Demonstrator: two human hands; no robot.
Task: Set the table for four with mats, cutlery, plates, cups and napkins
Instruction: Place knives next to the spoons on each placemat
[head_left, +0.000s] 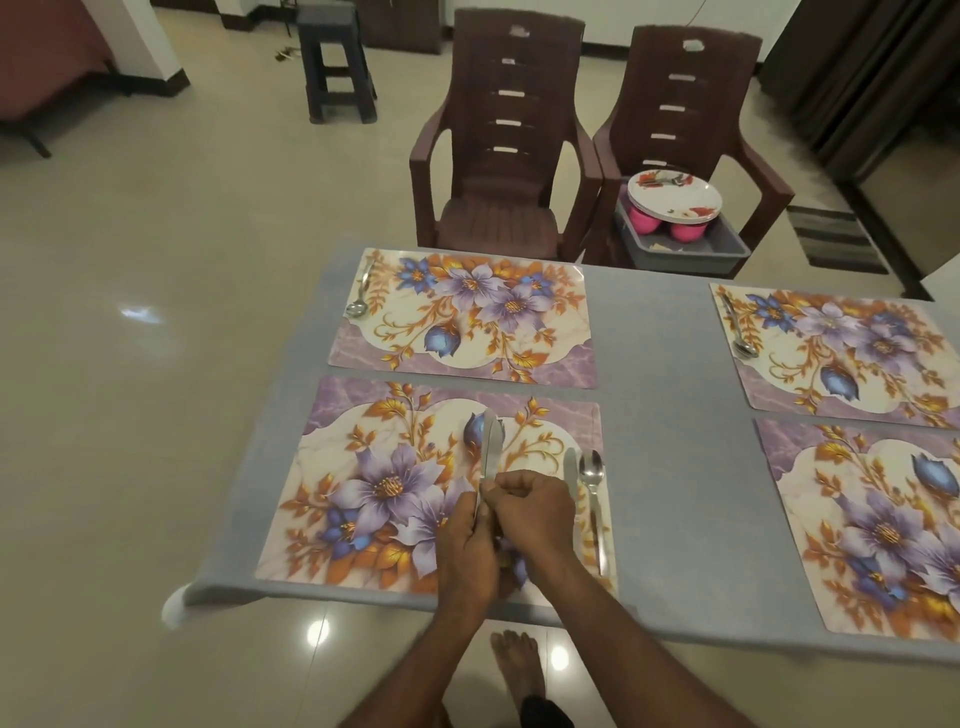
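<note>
Fingers (506, 493) of right hand (530, 514) curl round the bundle of flat steel table knives (491, 449), pinching near the blade base; left hand (467, 545) wraps the handles lower down. Both hands grip the same bundle (count unclear, at least two blades). Blades stick up and away from the person, long axis running near-to-far over the middle of the near-left floral purple-and-orange placemat (363, 493).

Right hand looks nearer to peeling one knife off. One single steel knife (570, 470) already lies at that mat's right side, parallel to the steel spoon (592, 483) just beside it, both with the same near-to-far axis. So this place seems covered; my guess is the next knife goes to another mat.

Far-left floral placemat (467, 317) has only a small steel spoon (359, 301) at its left edge. Far-right floral placemat (841, 353) likewise has a steel spoon (740, 332) at its left edge. Near-right floral placemat (872, 530) shows no cutlery in the visible part.

Grey tablecloth-covered table (665, 415) between the mats; nothing in the way of a reach.

Beyond, on the right brown plastic chair (691, 104), a grey plastic tub (691, 249) holds white floral plates (675, 195) over pink cups (644, 218), not yet set out. Left brown plastic chair (514, 130) stands beside it.
</note>
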